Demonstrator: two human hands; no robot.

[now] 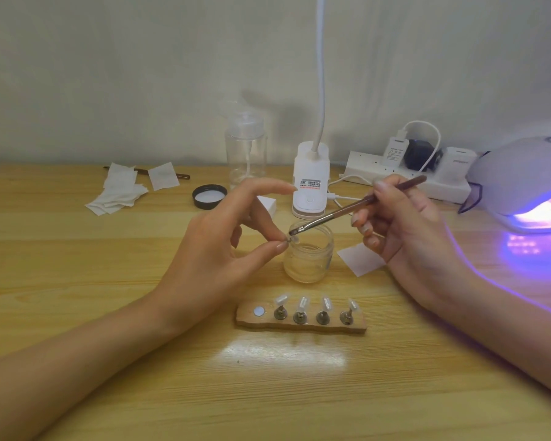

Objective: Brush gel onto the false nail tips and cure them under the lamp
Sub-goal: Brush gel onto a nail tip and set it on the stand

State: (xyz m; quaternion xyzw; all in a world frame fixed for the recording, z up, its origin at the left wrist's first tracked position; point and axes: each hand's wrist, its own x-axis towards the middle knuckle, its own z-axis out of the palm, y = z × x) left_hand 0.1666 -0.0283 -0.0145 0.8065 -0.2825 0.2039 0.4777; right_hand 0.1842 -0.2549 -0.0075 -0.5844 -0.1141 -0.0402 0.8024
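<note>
Plastic, pale and translucent: a small false nail tip [294, 239] on its metal stud is pinched between the thumb and fingertip of the left hand [223, 246], lifted clear of the desk [109, 297] and turned up toward the bristles, likely so that the coat goes on evenly. The right hand [404, 224] grips a thin brown-handled brush [357, 208] like a pen, and the brush's flat tip touches the nail.

Right beneath that meeting point stands a short clear glass jar [309, 259], probably the gel, kept close for reloading and to catch drips. A small white square pad [360, 259] lies just under the right hand.

Nearer the person than both hands sits a rough wooden strip [245, 318] carrying four more glossy clear tips [303, 303] upright on metal studs. The round silver spot [259, 311] at its left end is bare, presumably the held tip's place.

Beyond the right hand, a white domed curing lamp [522, 179] glows violet, its mouth facing the work, seemingly ready. Beyond the left hand lie a black jar lid [209, 196] and loose white wipes [118, 192].
</note>
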